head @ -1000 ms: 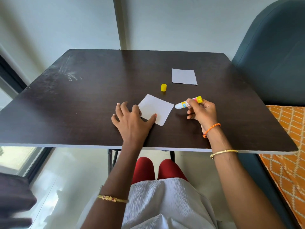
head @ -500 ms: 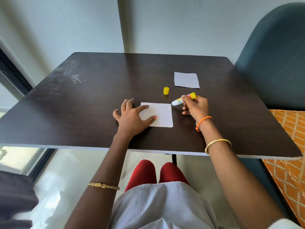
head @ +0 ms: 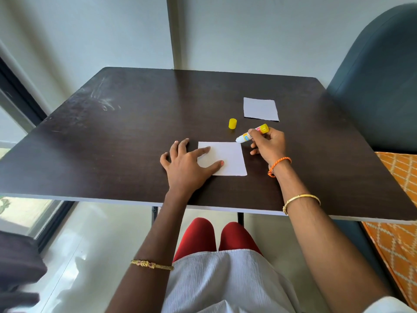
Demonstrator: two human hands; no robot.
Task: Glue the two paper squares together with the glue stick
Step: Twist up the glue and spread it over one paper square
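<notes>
Left hand (head: 188,164) lay spread flat, forefinger and thumb pressing left part of near paper square (head: 228,158) on table (head: 112,141). Yellow cap (head: 232,123) stood off, farther back. Right hand (head: 268,145) gripped uncapped glue stick (head: 251,133), tip at square's far right corner. Second square (head: 260,109) lay apart, farther back. Advice: keep paper pinned, sweep glue lightly corner to corner, cover edges, avoid dragging sheet.
</notes>
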